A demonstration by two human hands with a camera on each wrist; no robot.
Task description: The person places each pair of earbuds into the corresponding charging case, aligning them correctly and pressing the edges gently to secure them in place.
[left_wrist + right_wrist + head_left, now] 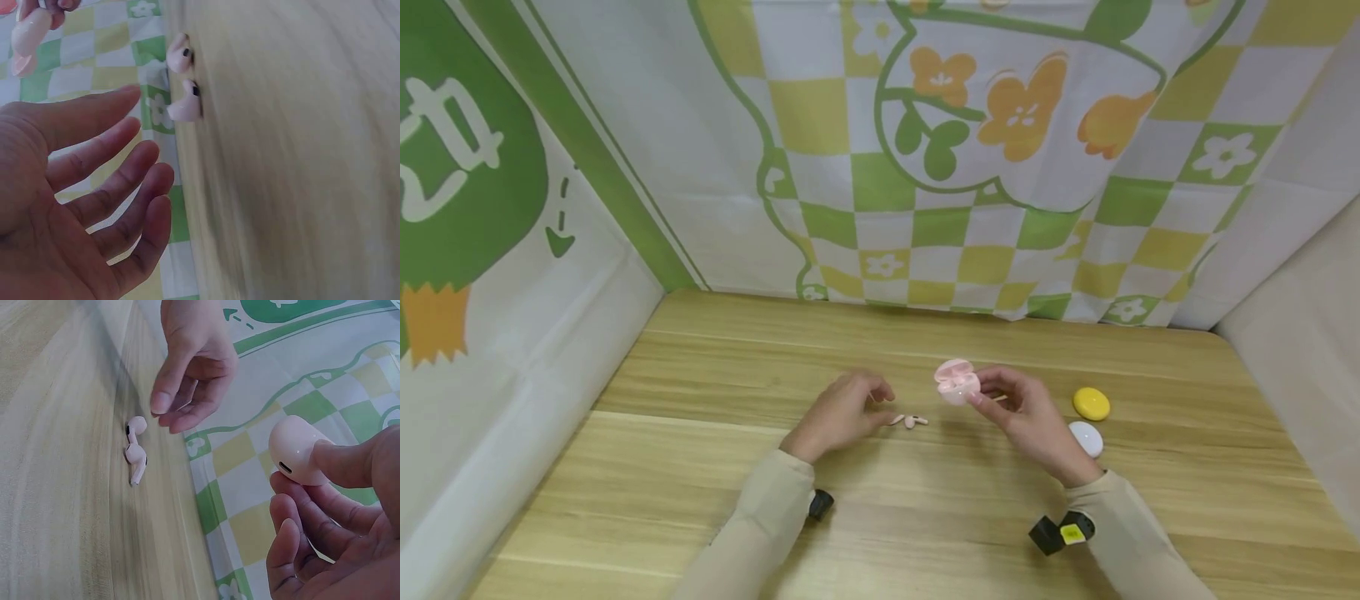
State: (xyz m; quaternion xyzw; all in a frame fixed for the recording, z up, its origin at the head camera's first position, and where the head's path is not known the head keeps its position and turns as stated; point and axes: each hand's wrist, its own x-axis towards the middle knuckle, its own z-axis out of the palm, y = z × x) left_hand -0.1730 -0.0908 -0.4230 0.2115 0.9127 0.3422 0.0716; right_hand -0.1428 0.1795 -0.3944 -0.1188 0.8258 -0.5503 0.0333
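Note:
My right hand (1026, 417) pinches a pink earbud case (958, 390) between thumb and fingers, held up over the table with its lid raised. The right wrist view shows the rounded back of the case (299, 450) and a dark slot in it. Two pink earbuds (911, 422) lie close together on the wood. Just beside them is my left hand (848, 410), its fingers loosely bent with nothing between them. In the left wrist view the earbuds (185, 103) sit just past the thumb tip of the left hand (94, 181).
To the right of my right hand a yellow round case (1091, 403) and a white round case (1086, 438) lie on the wooden table (925, 517). A checked, flower-printed cloth (940, 225) hangs behind the table. Black cameras (1048, 535) are worn at the wrists.

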